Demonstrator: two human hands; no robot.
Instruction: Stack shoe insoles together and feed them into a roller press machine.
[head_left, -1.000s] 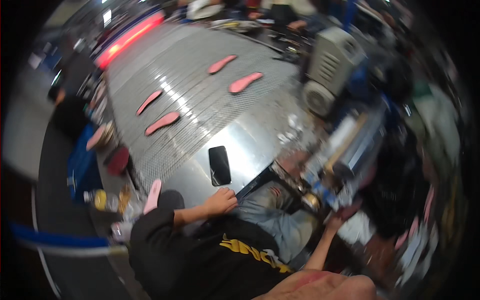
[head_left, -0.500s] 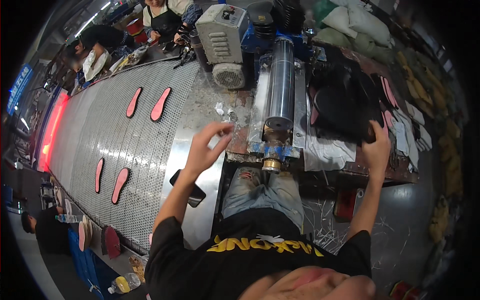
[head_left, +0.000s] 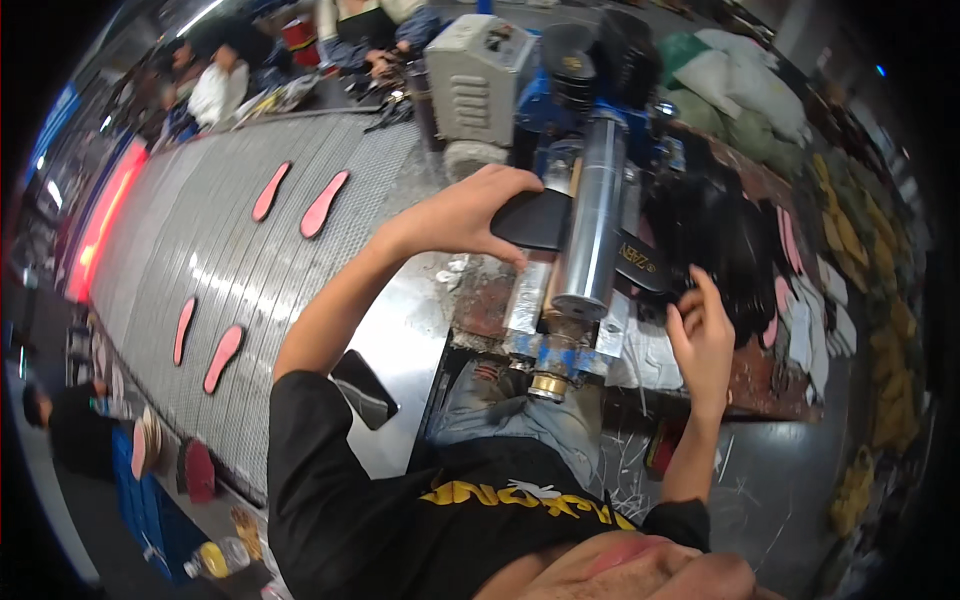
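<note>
Conveyor belt (head_left: 200, 250), background items
Four pink insoles (head_left: 325, 203) in pairs on belt; black phone (head_left: 364, 388) at its near edge

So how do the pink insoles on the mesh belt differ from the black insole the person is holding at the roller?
The pink insoles lie flat and untouched on the mesh belt, in pairs. The black insole is dark, single, and held at both ends: the left hand at one end, the right hand at the other, across the metal roller. Both share the same elongated sole shape.
</note>
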